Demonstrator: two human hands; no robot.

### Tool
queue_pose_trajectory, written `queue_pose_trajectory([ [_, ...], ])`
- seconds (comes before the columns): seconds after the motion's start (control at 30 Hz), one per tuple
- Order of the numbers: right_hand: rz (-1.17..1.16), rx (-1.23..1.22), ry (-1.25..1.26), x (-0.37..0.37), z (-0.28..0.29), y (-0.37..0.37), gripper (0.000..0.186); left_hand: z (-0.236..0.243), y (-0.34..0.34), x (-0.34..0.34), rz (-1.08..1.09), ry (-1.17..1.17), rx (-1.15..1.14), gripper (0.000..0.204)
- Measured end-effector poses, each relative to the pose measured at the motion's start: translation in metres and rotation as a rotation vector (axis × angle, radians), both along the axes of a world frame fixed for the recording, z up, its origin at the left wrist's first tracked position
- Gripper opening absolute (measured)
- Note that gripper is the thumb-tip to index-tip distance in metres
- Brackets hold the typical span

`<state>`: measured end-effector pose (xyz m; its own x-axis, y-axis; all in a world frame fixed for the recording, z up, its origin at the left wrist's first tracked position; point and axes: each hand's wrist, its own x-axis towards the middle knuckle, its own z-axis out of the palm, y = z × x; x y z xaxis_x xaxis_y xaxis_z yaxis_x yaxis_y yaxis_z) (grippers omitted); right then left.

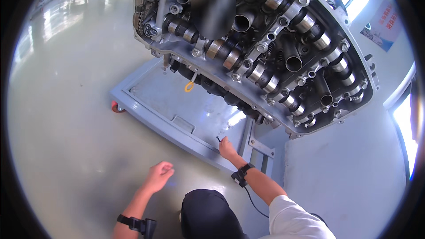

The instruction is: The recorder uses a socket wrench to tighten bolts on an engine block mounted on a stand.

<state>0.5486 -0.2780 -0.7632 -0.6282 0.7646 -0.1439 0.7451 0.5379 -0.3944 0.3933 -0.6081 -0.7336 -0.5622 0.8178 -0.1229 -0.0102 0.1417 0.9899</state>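
My right hand is closed on a small dark bolt-like piece, whose end sticks out past the fingertips. It is above the front edge of the grey stand, below the engine. To its left, my left hand hangs over the floor, fingers loosely curled with a gap by the thumb; nothing shows in it. The large engine is tilted over the stand with its camshafts and bearing caps exposed. From its lower side hangs a yellow ring handle. A blurred dark oval hides part of the engine's top.
The engine stand's grey base has a raised rim and a red caster. Pale glossy floor spreads to the left. A bluish wall stands at right, with a poster. A cable trails from my right wrist strap.
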Motion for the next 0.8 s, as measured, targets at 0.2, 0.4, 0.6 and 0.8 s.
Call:
queue_pose_trajectory([
  [0.2, 0.033, 0.023, -0.072, 0.003, -0.011, 0.006, 0.023, -0.091, -0.124, -0.028, 0.134, 0.177, -0.320, 0.024],
  [0.4, 0.037, 0.118, -0.037, 0.005, -0.009, -0.001, 0.021, -0.111, -0.176, -0.031, 0.133, 0.270, -0.526, 0.022],
  [0.6, 0.299, 0.267, 0.075, 0.015, 0.058, -0.074, 0.024, -0.079, -0.181, -0.046, -0.059, 0.347, -0.579, 0.020],
  [0.8, 0.649, -0.313, -0.268, 0.114, 0.205, -0.131, 0.020, 0.112, -0.150, -0.034, 0.067, 0.479, -0.378, 0.015],
])
